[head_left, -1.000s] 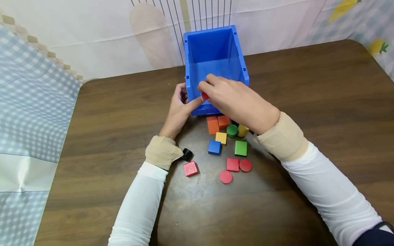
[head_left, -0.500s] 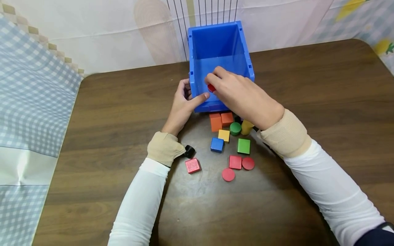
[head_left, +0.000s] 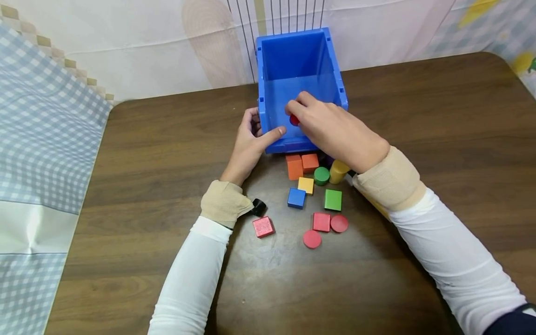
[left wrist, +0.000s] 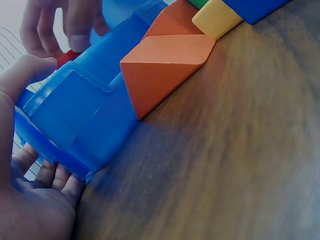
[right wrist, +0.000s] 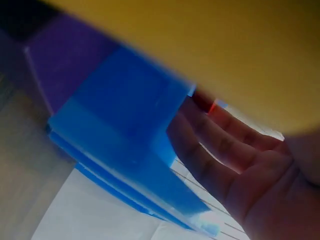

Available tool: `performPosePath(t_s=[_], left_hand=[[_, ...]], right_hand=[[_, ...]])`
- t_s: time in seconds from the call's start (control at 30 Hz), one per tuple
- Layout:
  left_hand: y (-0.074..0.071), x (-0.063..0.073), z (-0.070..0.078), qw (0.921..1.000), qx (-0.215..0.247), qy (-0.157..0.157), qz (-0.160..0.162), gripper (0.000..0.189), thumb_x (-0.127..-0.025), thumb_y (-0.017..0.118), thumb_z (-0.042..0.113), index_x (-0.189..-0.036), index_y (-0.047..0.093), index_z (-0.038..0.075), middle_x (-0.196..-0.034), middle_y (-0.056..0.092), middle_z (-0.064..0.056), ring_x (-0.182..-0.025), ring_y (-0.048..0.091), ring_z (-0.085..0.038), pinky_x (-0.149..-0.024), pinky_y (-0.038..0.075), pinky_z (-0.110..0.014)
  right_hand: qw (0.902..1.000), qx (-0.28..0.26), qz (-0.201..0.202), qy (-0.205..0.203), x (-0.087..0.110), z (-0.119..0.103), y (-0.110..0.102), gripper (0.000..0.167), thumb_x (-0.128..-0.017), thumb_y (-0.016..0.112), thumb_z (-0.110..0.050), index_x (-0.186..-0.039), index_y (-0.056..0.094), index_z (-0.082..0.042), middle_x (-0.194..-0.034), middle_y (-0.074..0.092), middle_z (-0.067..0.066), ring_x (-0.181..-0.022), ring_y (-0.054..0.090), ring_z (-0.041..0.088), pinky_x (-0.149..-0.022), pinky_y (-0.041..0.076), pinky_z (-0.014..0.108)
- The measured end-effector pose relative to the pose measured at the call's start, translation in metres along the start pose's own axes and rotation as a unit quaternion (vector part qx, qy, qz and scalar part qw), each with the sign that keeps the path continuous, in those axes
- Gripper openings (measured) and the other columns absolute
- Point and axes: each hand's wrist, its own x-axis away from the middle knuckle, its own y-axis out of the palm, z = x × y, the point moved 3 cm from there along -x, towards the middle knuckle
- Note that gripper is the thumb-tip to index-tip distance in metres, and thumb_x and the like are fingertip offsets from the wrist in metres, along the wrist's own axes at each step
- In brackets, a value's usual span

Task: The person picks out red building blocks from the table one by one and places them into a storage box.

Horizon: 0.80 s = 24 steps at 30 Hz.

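Nearest lie two red discs and two red blocks, then one blue block, one green block, one yellow block, one green cylinder, one yellow cylinder and two orange blocks. Beyond stands a blue bin, long axis running away from the person, lower front toward the blocks; the left hand grips its near left corner, and the right hand pinches a red piece above it.
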Motion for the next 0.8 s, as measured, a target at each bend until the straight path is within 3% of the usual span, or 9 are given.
performPosePath(t_s=[0.3, 0.57, 0.8], left_hand=[[0.0, 0.0, 0.0, 1.0, -0.004, -0.001, 0.001, 0.068, -0.093, 0.079, 0.02, -0.147, 0.041, 0.002, -0.137, 0.055, -0.017, -0.123, 0.06, -0.027, -0.107, 0.053, -0.036], [0.0, 0.001, -0.001, 1.0, -0.005, 0.0, -0.001, 0.068, -0.093, 0.079, 0.02, -0.147, 0.042, 0.001, -0.136, 0.054, -0.018, -0.123, 0.059, -0.029, -0.106, 0.053, -0.035], [-0.001, 0.0, -0.001, 1.0, -0.009, 0.003, -0.002, 0.07, -0.093, 0.079, 0.022, -0.148, 0.041, 0.001, -0.138, 0.054, -0.019, -0.125, 0.059, -0.03, -0.107, 0.053, -0.036]], right_hand=[[0.9997, 0.007, -0.019, -0.013, -0.001, 0.004, 0.006, 0.026, -0.105, 0.065, -0.009, -0.129, 0.063, -0.001, -0.112, 0.062, 0.023, -0.08, 0.073, 0.036, -0.074, 0.065, 0.047], [0.9994, 0.012, -0.028, -0.015, -0.002, 0.005, 0.01, 0.027, -0.105, 0.065, -0.01, -0.13, 0.067, 0.0, -0.113, 0.063, 0.025, -0.093, 0.072, 0.038, -0.087, 0.062, 0.052], [0.9993, 0.015, -0.033, -0.01, -0.003, 0.007, 0.011, 0.027, -0.102, 0.067, -0.006, -0.128, 0.067, 0.003, -0.112, 0.063, 0.024, -0.092, 0.072, 0.04, -0.087, 0.062, 0.053]])
